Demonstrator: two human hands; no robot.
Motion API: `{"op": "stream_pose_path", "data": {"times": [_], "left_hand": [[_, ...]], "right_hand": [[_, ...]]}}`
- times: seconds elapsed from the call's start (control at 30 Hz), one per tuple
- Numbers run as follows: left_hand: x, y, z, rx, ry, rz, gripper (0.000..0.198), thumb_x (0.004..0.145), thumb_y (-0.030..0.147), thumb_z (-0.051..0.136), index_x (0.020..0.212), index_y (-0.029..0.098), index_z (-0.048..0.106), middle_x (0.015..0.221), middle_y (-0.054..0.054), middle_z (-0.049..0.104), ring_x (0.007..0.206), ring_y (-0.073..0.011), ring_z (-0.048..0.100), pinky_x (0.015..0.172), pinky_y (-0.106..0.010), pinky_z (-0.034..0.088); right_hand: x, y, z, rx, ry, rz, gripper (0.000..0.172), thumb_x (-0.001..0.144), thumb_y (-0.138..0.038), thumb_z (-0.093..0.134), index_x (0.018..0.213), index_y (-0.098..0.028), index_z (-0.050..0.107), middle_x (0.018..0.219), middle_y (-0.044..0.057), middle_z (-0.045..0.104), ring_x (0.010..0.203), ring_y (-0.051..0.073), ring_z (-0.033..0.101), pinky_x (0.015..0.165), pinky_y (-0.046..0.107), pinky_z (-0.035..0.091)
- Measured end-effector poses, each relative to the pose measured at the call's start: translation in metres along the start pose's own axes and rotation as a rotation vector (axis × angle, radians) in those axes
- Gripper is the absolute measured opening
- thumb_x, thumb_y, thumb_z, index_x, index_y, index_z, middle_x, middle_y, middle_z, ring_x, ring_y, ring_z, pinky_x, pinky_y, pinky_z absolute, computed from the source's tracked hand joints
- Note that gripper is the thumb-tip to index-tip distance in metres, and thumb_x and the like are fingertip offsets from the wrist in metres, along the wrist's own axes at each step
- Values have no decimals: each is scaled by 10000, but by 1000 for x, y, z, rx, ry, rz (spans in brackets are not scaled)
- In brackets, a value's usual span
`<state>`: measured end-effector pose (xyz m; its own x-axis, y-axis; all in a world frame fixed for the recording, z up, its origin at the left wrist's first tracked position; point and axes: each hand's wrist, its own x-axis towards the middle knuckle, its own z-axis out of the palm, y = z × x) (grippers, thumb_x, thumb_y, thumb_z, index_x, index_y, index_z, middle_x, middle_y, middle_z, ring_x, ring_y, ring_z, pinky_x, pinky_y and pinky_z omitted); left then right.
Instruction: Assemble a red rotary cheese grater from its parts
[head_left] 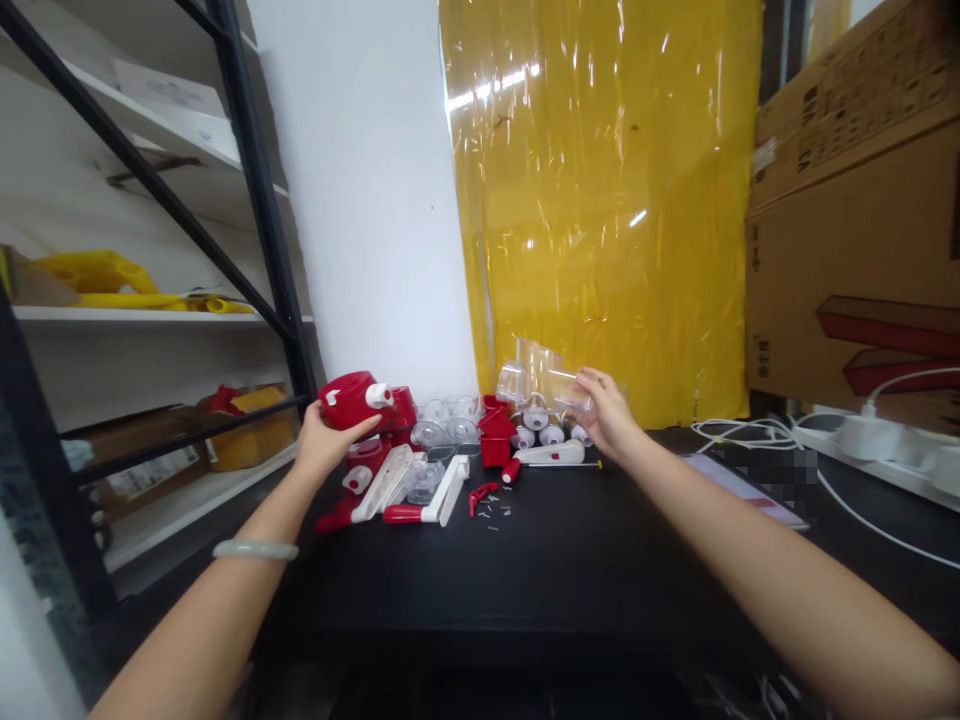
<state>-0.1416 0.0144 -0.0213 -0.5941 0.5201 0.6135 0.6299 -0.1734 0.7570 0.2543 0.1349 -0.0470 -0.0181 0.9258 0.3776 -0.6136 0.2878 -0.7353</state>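
Observation:
My left hand (334,440) grips a rounded red plastic housing with a white knob (349,400), raised over the left end of a group of parts. In my right hand (606,415) is a clear plastic tube-shaped part (541,375), held above several white-and-clear round parts (552,434). Between the hands lie white crank handles with red grips (448,492), a clear lidded piece (424,482) and red hopper-like pieces (495,432). Nearer me are a small red clip (482,495), loose screws (491,512) and a screwdriver with a red handle (511,470).
Everything rests on a black table (525,580). To the left stands a black-framed shelf rack (262,180) with boxes. A yellow plastic curtain (600,200) hangs behind. At right are a large cardboard box (847,250), a power strip (885,455) with white cables and a flat tablet-like item (742,488).

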Motion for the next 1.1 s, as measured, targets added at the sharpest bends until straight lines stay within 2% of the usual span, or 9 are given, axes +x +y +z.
{"op": "stream_pose_path", "data": {"times": [0.03,0.1,0.23,0.37,0.47,0.53,0.7,0.93,1.1], "left_hand": [[-6,10,6,-48,-56,53,900,542,354,942,1296,150,495,1318,-181,627,1225,-340,625,1067,-507,505],[-23,29,26,-144,-247,133,947,545,336,943,1344,176,460,1397,-192,562,1278,-354,582,1094,-526,479],[-73,57,96,-339,-660,215,1051,548,312,945,1431,221,381,1464,-191,499,1337,-367,525,1133,-576,415],[-117,75,166,-459,-944,294,1152,515,293,962,1472,219,326,1492,-202,467,1389,-363,469,1185,-577,324],[-140,82,192,-475,-1068,293,1216,499,276,968,1506,245,287,1477,-198,480,1371,-364,489,1171,-592,331],[-150,82,198,-499,-1112,289,1194,509,264,963,1495,238,290,1452,-190,511,1361,-349,506,1173,-577,339],[-154,70,198,-473,-1098,200,1197,507,262,964,1481,213,270,1419,-187,553,1348,-332,526,1170,-565,357],[-152,65,197,-451,-1120,197,1204,497,293,972,1494,204,303,1472,-206,509,1369,-351,504,1178,-564,353],[-154,66,194,-398,-1112,184,1220,467,292,978,1486,189,315,1457,-218,521,1360,-365,510,1172,-576,358]], "right_hand": [[5,-6,2,-34,31,-33,459,681,-399,776,1048,-302,518,971,-27,606,727,135,650,532,224,508],[17,-20,5,-127,77,-120,465,714,-430,741,1105,-304,525,1031,1,628,733,138,652,516,215,487],[44,-60,18,-389,77,-332,599,739,-525,704,1257,-261,561,1218,100,652,912,220,693,612,298,548],[56,-96,36,-683,28,-504,670,723,-561,728,1265,-177,637,1256,167,672,1143,286,652,868,394,561],[46,-108,48,-927,34,-568,699,741,-597,710,1284,-160,651,1232,176,690,1171,298,643,954,428,526],[34,-109,54,-1122,39,-565,693,740,-624,702,1259,-166,675,1221,177,695,1158,317,648,966,451,513],[7,-96,64,-1507,49,-507,646,780,-667,636,1212,-192,703,1199,164,702,1123,337,655,920,462,518],[6,-78,67,-1726,-27,-449,569,843,-666,553,1126,-205,730,1116,159,717,1057,324,678,869,450,523],[2,-75,69,-1797,-54,-432,600,896,-665,467,1148,-185,724,1124,190,707,1073,337,672,884,465,508]]}}
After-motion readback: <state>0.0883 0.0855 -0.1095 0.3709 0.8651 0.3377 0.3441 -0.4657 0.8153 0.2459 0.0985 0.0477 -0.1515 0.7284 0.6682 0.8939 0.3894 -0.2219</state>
